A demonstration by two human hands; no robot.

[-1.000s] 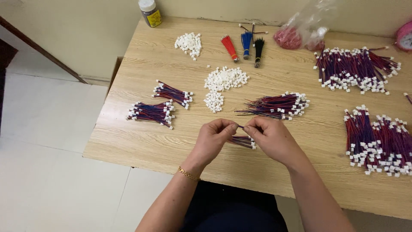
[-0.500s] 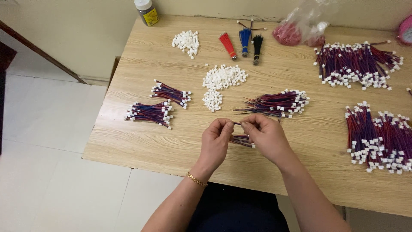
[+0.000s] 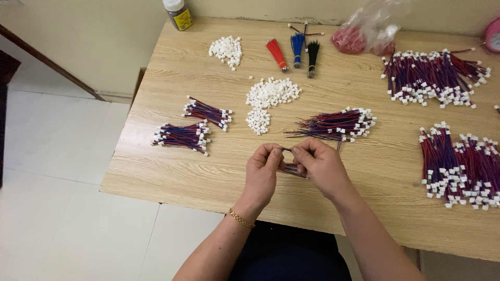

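My left hand (image 3: 263, 171) and my right hand (image 3: 319, 165) meet over the front middle of the wooden table (image 3: 172, 171). Between their fingertips they pinch a small bundle of red and blue wires (image 3: 290, 167), which curves down between the palms. Whether a white connector sits at the pinch is hidden by the fingers. Just behind my hands lies a bundle of wires with white connectors (image 3: 338, 124) and a heap of loose white connectors (image 3: 271, 93).
Two small wire bundles (image 3: 182, 136) (image 3: 208, 112) lie at the left. Large wire piles (image 3: 435, 78) (image 3: 463, 166) fill the right side. At the back stand a jar (image 3: 178, 14), a second connector heap (image 3: 226, 49), red, blue and black tassels (image 3: 297, 49) and a plastic bag (image 3: 367, 34).
My hands stay together on the same small wire bundle, with only slight finger movement. The camera view has shifted a little.
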